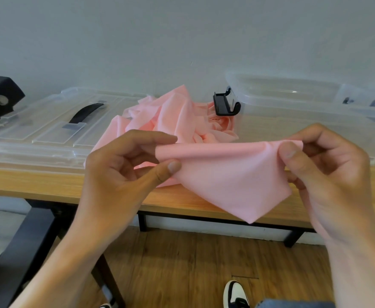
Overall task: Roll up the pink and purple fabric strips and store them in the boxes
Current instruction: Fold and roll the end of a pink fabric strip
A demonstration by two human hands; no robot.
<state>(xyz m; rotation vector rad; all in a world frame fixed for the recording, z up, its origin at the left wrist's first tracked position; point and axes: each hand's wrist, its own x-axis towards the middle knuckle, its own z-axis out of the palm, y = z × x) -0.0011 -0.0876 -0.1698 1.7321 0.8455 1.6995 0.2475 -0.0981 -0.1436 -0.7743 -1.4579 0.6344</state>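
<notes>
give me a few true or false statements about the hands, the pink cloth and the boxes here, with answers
1. Both hands pinch the pink strip: left hand, right hand. True.
2. The strip is already fully rolled. False: only its top edge is rolled, and the rest hangs loose.
3. A pink pile lies on the table. True.
4. The pile is inside the clear box. False: it lies on the table beside it.
5. Purple cloth is in view. False: none shows.
</notes>
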